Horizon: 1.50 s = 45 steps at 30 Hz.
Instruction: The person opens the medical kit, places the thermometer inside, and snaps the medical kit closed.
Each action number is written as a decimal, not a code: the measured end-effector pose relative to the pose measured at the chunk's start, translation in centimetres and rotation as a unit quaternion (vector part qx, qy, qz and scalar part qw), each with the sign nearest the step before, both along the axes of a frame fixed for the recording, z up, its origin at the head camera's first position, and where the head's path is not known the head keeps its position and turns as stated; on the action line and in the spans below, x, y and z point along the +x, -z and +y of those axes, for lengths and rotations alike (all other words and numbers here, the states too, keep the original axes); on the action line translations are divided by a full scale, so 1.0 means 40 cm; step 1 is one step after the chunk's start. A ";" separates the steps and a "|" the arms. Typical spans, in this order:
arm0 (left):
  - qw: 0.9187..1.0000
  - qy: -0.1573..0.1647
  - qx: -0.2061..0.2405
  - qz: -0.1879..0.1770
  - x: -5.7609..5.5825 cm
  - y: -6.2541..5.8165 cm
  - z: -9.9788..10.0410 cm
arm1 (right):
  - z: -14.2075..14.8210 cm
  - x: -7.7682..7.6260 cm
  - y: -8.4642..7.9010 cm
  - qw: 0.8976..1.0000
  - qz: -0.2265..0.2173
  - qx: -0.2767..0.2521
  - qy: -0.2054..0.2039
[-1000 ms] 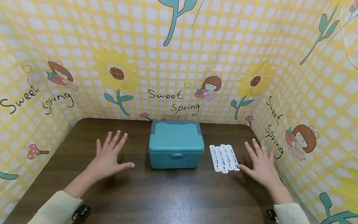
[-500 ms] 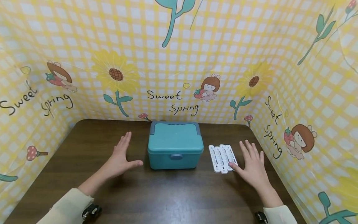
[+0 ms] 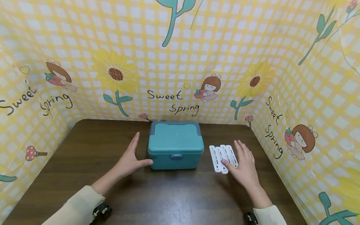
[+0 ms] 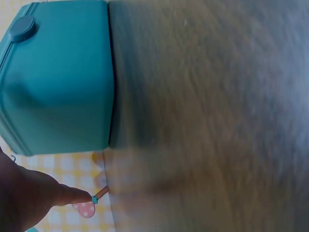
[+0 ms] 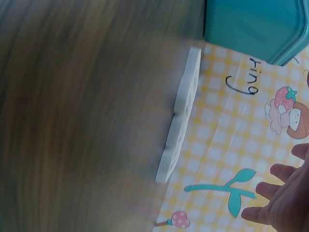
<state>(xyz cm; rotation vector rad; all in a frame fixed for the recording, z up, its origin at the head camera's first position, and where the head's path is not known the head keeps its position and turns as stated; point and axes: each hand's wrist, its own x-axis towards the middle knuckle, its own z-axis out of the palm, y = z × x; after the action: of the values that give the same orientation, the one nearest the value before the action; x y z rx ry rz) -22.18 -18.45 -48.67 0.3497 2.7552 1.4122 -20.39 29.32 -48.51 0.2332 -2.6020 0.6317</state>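
A teal box (image 3: pixel 175 140) with a closed lid, grey-blue handle and grey-blue front latch (image 3: pixel 176 157) stands at the middle of the table. My left hand (image 3: pixel 127 161) is at its left side, fingers straight, its thumb tip overlapping the box's front left corner in the head view. To the right of the box lie several flat white strips (image 3: pixel 216 156) with dark printed marks, side by side. My right hand (image 3: pixel 246 168) hovers over their right part, fingers extended and holding nothing; its thumb hides some of the strips. The strips (image 5: pixel 181 116) appear edge-on in the right wrist view.
A dark brown wooden table (image 3: pixel 174 197) carries the box and strips. Yellow checked cloth (image 3: pixel 168 62) printed with flowers and figures encloses the back and both sides. Each wrist wears a black camera band (image 3: pixel 102 212) at the pale sleeve.
Both hands have moved inward. My left hand has come right, up to the box, and turned its palm toward it; my right hand has shifted left over the strips. Box and strips stay put.
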 end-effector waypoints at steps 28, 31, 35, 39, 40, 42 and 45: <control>0.996 -0.014 0.091 -0.019 -0.004 0.017 0.082 | -0.256 0.032 -0.030 0.966 0.037 -0.255 0.032; 0.995 -0.012 0.096 -0.017 -0.005 0.021 0.086 | -0.283 0.038 -0.031 0.962 0.056 -0.265 0.028; 0.994 -0.012 0.103 -0.015 -0.004 0.023 0.090 | -0.318 0.048 -0.029 0.958 0.081 -0.272 0.030; 0.994 -0.017 0.110 -0.018 -0.002 0.018 0.095 | -0.352 0.061 -0.030 0.952 0.097 -0.288 0.035; 0.994 -0.018 0.110 -0.018 -0.002 0.017 0.096 | -0.360 0.064 -0.031 0.951 0.101 -0.291 0.036; 0.994 -0.021 0.108 -0.017 -0.003 0.017 0.097 | -0.376 0.070 -0.032 0.949 0.110 -0.293 0.041; 0.994 -0.025 0.108 -0.012 -0.003 0.018 0.098 | -0.399 0.077 -0.034 0.947 0.121 -0.294 0.052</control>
<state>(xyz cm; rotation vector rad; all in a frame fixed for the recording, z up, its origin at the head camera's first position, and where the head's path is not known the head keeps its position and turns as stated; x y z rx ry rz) -22.31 -14.51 -49.39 0.2674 2.6148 1.7197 -17.30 13.37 -47.16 -0.0199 -2.0653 1.2151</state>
